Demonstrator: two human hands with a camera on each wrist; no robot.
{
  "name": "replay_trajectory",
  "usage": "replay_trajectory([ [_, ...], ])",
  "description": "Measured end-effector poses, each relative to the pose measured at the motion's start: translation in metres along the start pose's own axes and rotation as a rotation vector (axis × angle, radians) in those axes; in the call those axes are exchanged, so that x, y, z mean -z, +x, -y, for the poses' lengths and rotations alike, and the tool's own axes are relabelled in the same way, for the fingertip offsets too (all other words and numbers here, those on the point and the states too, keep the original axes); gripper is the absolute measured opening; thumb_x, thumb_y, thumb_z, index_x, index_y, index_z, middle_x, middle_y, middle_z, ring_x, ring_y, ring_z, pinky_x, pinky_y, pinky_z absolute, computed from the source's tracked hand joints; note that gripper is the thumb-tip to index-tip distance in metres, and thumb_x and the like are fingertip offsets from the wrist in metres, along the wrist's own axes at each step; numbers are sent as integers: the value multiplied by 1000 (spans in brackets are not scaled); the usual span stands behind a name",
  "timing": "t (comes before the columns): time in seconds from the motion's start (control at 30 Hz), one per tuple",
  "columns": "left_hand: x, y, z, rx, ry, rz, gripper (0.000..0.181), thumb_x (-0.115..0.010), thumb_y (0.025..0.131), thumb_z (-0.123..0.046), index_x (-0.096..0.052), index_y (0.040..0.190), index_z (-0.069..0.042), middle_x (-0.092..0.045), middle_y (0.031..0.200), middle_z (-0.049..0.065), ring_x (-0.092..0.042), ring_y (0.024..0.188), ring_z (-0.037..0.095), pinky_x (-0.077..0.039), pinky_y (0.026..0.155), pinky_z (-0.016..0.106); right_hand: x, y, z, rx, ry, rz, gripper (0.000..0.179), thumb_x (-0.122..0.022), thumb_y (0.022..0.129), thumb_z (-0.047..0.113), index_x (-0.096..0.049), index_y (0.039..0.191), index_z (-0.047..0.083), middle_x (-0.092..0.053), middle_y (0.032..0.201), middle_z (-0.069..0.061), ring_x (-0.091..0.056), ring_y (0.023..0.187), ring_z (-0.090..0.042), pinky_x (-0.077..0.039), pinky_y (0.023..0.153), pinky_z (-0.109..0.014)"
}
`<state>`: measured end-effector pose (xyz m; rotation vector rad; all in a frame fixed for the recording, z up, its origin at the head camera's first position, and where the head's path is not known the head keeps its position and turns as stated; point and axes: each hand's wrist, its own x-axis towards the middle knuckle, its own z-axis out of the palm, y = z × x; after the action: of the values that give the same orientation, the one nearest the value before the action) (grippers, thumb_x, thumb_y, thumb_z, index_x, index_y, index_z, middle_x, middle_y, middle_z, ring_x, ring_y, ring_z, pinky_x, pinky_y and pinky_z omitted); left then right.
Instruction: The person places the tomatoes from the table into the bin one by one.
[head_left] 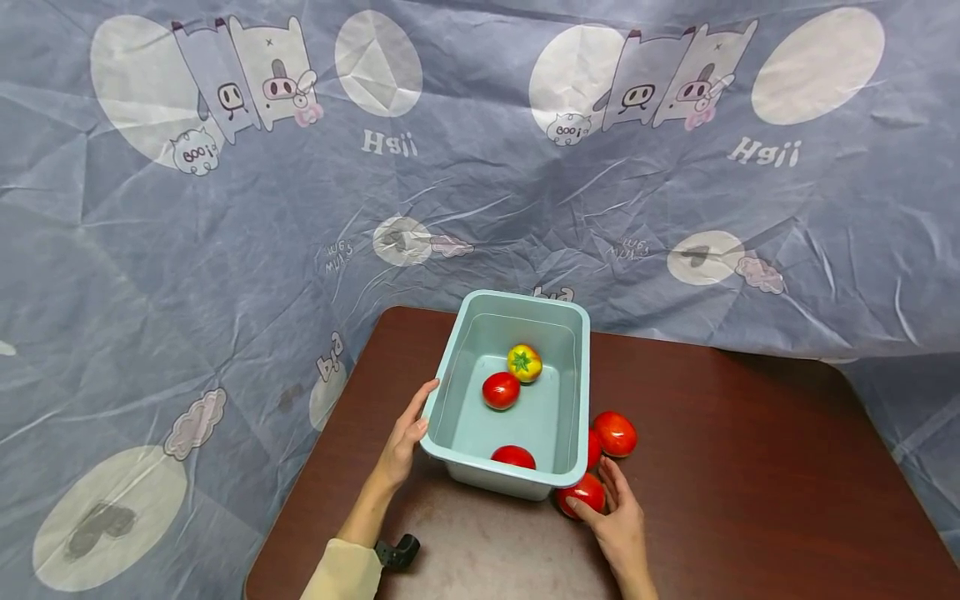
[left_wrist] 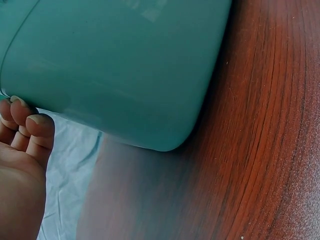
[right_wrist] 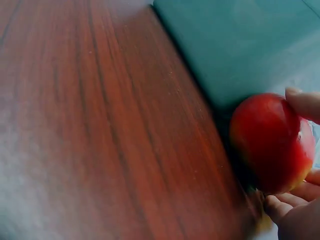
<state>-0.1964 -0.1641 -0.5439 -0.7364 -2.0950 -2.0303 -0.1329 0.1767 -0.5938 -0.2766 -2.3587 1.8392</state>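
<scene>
A pale blue-green plastic bin [head_left: 582,392] stands on the table. My left hand [head_left: 401,446] grips its left rim near the front corner; in the left wrist view the curled fingertips [left_wrist: 41,125] sit right under the rim. At the front right corner, my right hand [head_left: 622,521] pinches a red tomato [head_left: 585,496] between thumb and fingers, close against the bin's outer wall. Inside the bin lie a yellow tomato [head_left: 524,364] with a green star-shaped top, a red tomato [head_left: 500,391] touching it, and another red one [head_left: 513,456] partly hidden by the front rim.
Two more red tomatoes lie right of the bin, one in plain sight [head_left: 615,434], the other [head_left: 593,449] partly covered by the rim. A dark brown table [head_left: 750,458] extends to the right. Behind and to the left hangs a grey-blue printed cloth [head_left: 480,208].
</scene>
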Motion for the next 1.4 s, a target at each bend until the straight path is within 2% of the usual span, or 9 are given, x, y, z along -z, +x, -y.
replay_trajectory([
  [0.07,0,0,0,0,1,-3,56,-33,90,-18,-26,145,-12,-29,149,9,-39,123,30,-38,95,27,-1,-2,0,-7,-19,8,91,-84,62,18,-38,140,12,-44,139,-13,-41,129,-25,-30,94,-5],
  [0.2,-2,1,-16,2,-11,8,57,-30,88,-7,-24,145,-4,-27,148,16,-41,119,36,-41,92,30,-3,-4,-4,-12,-52,3,96,-86,59,20,-36,140,12,-44,139,-13,-42,128,-24,-29,89,0],
  [0.37,-4,2,-29,-1,8,17,58,-29,87,-6,-21,144,2,-26,146,24,-48,113,22,-44,88,34,-8,-7,-12,32,-135,-14,106,-88,53,15,-32,142,11,-41,142,-8,-41,126,-20,-27,88,2],
  [0.43,-4,3,-30,-2,27,13,58,-29,87,-6,-21,144,3,-26,146,25,-44,119,18,-40,93,30,-11,-7,-15,61,-149,-32,106,-88,52,10,-32,142,9,-42,141,-9,-42,123,-15,-26,89,2],
  [0.6,-5,4,-29,8,18,4,57,-29,88,-5,-23,144,2,-25,147,23,-32,127,37,-34,98,25,-14,-9,-13,75,-106,-87,98,-85,55,2,-36,139,7,-48,134,-11,-44,111,3,-30,87,1],
  [0.77,-5,3,-29,11,2,11,58,-29,88,-7,-22,144,0,-26,147,22,-38,116,47,-41,91,32,-14,-10,-10,9,-39,-102,93,-85,58,5,-37,137,10,-52,129,-12,-47,101,9,-34,83,1],
  [1.13,-5,2,-29,14,11,7,57,-29,88,-7,-23,144,1,-25,148,22,-34,123,40,-36,96,28,-8,-12,-8,-88,62,-101,78,-83,63,12,-46,132,11,-53,128,-12,-51,94,12,-42,75,-4],
  [1.27,-5,2,-29,7,-10,16,58,-28,88,-7,-21,144,1,-24,148,22,-36,115,50,-42,91,33,-4,-10,-6,-102,75,-138,80,-83,63,16,-45,134,12,-52,129,-8,-52,95,13,-41,76,-3],
  [1.4,-4,2,-29,2,-11,15,58,-28,87,-7,-21,144,0,-25,147,22,-43,112,45,-44,87,35,-1,-9,0,-86,116,-162,80,-83,63,14,-45,133,10,-51,130,-8,-53,97,10,-41,78,-3],
])
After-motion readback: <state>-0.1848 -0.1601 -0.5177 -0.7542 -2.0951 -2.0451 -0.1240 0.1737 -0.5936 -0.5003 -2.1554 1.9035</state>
